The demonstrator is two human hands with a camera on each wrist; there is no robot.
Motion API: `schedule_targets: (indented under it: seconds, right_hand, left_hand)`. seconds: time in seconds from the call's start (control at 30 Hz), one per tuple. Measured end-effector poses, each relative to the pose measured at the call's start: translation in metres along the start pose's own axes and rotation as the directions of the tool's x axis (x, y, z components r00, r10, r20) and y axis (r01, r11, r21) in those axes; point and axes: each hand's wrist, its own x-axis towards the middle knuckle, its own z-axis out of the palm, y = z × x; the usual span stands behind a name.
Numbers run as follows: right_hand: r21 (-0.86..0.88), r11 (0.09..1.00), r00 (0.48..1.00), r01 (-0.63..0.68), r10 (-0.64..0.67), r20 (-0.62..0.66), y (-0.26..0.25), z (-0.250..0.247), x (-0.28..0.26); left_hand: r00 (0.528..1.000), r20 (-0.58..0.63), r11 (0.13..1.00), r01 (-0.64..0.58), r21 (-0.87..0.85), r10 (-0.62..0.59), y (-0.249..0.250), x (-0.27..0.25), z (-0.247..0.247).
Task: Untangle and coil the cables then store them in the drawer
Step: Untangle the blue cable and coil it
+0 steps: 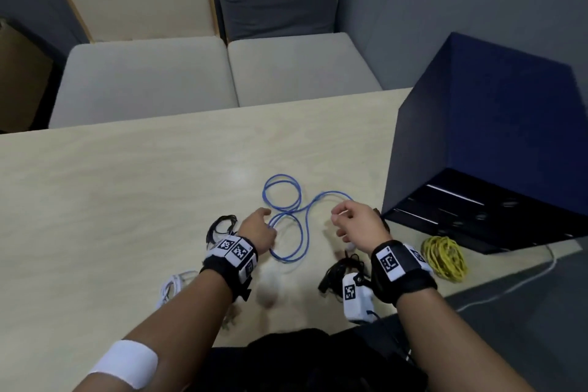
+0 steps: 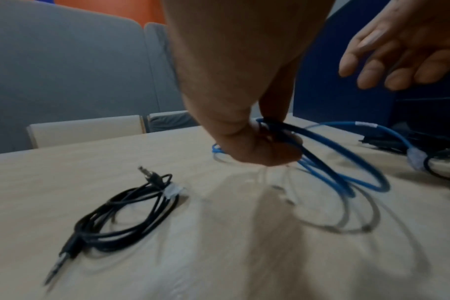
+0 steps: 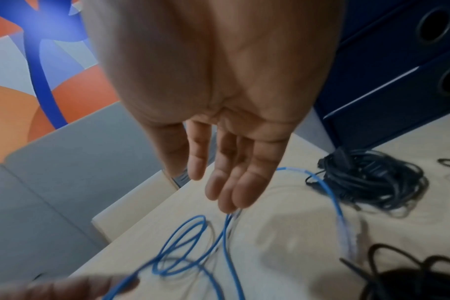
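Cables lie all over the light wooden table [image 1: 127, 175]. The blue cable [image 1: 281, 191] is in the middle, partly wound into loops and partly loose. The left hand [image 1: 259, 227] pinches a few of its loops between thumb and fingers and holds them just above the table top. From there the cable bends away to the right and passes under the right hand [image 1: 358, 224].

The right hand is up in the air with its fingers [image 3: 242, 182] straight and loose. It holds nothing. Its fingertips are close to the blue cable, but I cannot tell if they touch it.

A thin black cable with metal plugs [image 2: 121, 213] lies coiled to the left of the left hand, with a white tie around it. A white cable [image 1: 173, 285] sits near the left forearm. A black cable bundle [image 1: 339, 274] lies under the right wrist. A yellow cable coil [image 1: 444, 256] lies farther right, just in front of the dark blue drawer box [image 1: 483, 124]. The box stands at the right end of the table, and its drawer fronts have round holes.
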Motion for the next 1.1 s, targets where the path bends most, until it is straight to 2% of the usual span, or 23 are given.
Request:
schedule_targets:
  seconds: [0.03,0.1,0.17,0.27,0.33,0.37,0.47,0.53,0.6,0.67,0.73,0.87,0.97,1.03,1.1]
  right_hand:
    - [0.013,1.000,0.999,0.001,-0.002,0.034,0.001,0.002,0.002]
    - [0.057,0.998,0.996,-0.016,0.011,0.091,0.003,0.008,0.009]
    - [0.109,0.994,0.997,-0.024,0.016,0.074,0.006,0.014,0.019]
    - [0.147,0.989,0.999,-0.003,0.008,-0.037,0.002,0.012,0.037]
    - [0.340,0.940,0.993,-0.026,0.064,-0.101,-0.010,0.007,0.043]
    - [0.444,0.895,0.991,-0.044,0.096,-0.094,-0.015,0.004,0.048]
    - [0.568,0.823,0.989,-0.033,0.110,-0.103,-0.028,-0.005,0.062]
    - [0.645,0.764,0.996,0.007,0.048,-0.068,-0.039,-0.006,0.067]
    - [0.710,0.701,0.997,0.063,-0.073,-0.016,-0.057,-0.007,0.065]
    - [0.744,0.656,0.978,0.132,-0.208,0.009,-0.078,-0.012,0.057]
    - [0.768,0.618,0.949,0.167,-0.311,0.044,-0.098,-0.019,0.049]
    - [0.836,0.524,0.885,0.165,-0.452,0.109,-0.127,-0.035,0.026]
    - [0.858,0.499,0.878,0.123,-0.458,0.140,-0.138,-0.041,0.010]
    - [0.838,0.532,0.888,0.122,-0.435,0.147,-0.144,-0.041,0.001]
    - [0.769,0.609,0.894,0.196,-0.434,0.115,-0.147,-0.038,-0.006]
  left_hand:
    - [1.000,-0.009,0.995,0.016,-0.102,-0.017,0.003,-0.002,0.004]
    - [0.998,-0.059,0.968,-0.024,-0.250,0.010,0.009,-0.009,0.007]
    - [0.991,-0.117,0.933,-0.094,-0.347,0.056,0.020,-0.020,0.005]
    - [0.976,-0.178,0.901,-0.188,-0.392,0.126,0.037,-0.043,-0.001]
    - [0.966,-0.199,0.883,-0.233,-0.407,0.163,0.044,-0.057,-0.008]
    - [0.958,-0.223,0.875,-0.258,-0.410,0.178,0.046,-0.064,-0.011]
    - [0.934,-0.320,0.836,-0.298,-0.460,0.157,0.047,-0.082,-0.017]
    - [0.916,-0.393,0.801,-0.295,-0.521,0.082,0.043,-0.087,-0.019]
    - [0.889,-0.457,0.777,-0.280,-0.564,-0.011,0.039,-0.088,-0.017]
    - [0.874,-0.480,0.764,-0.259,-0.591,-0.075,0.033,-0.085,-0.012]
    - [0.881,-0.464,0.769,-0.229,-0.596,-0.098,0.029,-0.082,-0.007]
    - [0.914,-0.402,0.840,-0.168,-0.516,-0.064,0.025,-0.076,0.000]
    - [0.918,-0.397,0.893,-0.169,-0.417,-0.011,0.027,-0.079,-0.008]
    - [0.894,-0.444,0.891,-0.247,-0.381,0.058,0.035,-0.083,-0.018]
    - [0.848,-0.506,0.845,-0.383,-0.374,0.160,0.045,-0.087,-0.030]
